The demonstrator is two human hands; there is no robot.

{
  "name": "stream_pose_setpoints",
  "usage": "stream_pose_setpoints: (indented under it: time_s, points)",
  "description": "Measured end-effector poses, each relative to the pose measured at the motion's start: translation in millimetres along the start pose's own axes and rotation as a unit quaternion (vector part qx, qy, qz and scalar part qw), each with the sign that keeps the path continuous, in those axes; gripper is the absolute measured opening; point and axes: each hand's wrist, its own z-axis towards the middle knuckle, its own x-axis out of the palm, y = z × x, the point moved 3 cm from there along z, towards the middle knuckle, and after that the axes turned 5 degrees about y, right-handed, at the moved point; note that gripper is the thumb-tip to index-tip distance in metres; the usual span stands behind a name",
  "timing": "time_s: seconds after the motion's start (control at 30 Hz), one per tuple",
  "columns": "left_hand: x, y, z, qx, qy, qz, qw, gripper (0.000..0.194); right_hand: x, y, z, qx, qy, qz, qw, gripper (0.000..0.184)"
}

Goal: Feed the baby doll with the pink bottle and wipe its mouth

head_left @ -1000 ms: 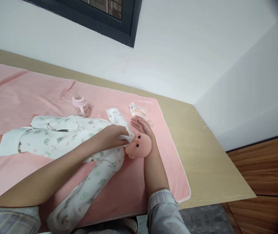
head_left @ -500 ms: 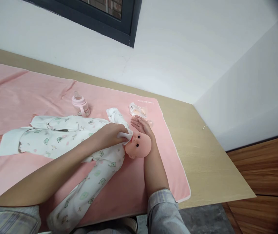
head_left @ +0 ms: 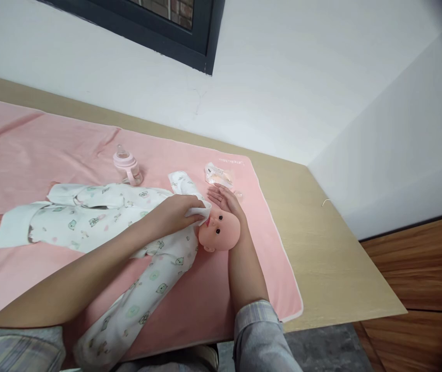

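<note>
A baby doll lies on a pink towel [head_left: 31,150], its bare head [head_left: 221,232] to the right. It wears a white printed sleepsuit [head_left: 100,217]. My left hand [head_left: 176,214] is closed on a small white cloth [head_left: 200,212] and presses it against the doll's face near the mouth. My right hand [head_left: 226,201] lies behind the doll's head with its fingers stretched flat, cradling it.
A pink baby bottle [head_left: 128,166] stands on the towel behind the doll. A small clear packet [head_left: 220,175] lies beyond my right hand. The wooden table [head_left: 321,258] ends at the right and front, against a white wall under a dark window frame.
My left hand has drawn the cloth slightly up and left across the doll's face. The right hand and the doll have stayed put.
</note>
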Motion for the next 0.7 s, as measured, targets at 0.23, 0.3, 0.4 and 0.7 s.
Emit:
stream_pose_setpoints:
  time_s: [0.23,0.3,0.4,0.7]
  points:
    - [1.5,0,4,0.007,-0.012,-0.006,1.000,0.022,-4,-4,3,-0.006,0.008,-0.006,1.000,0.028]
    - [1.4,0,5,0.009,-0.013,-0.006,1.000,0.024,-5,-5,4,-0.008,0.011,-0.005,1.000,0.032]
    - [1.4,-1,5,0.013,-0.014,-0.010,1.000,0.025,-7,-6,5,-0.006,0.013,-0.006,1.000,0.039]
    - [-1.4,-3,3,0.015,-0.050,-0.019,0.998,0.025,-13,-12,9,-0.013,0.031,-0.023,0.999,0.064]
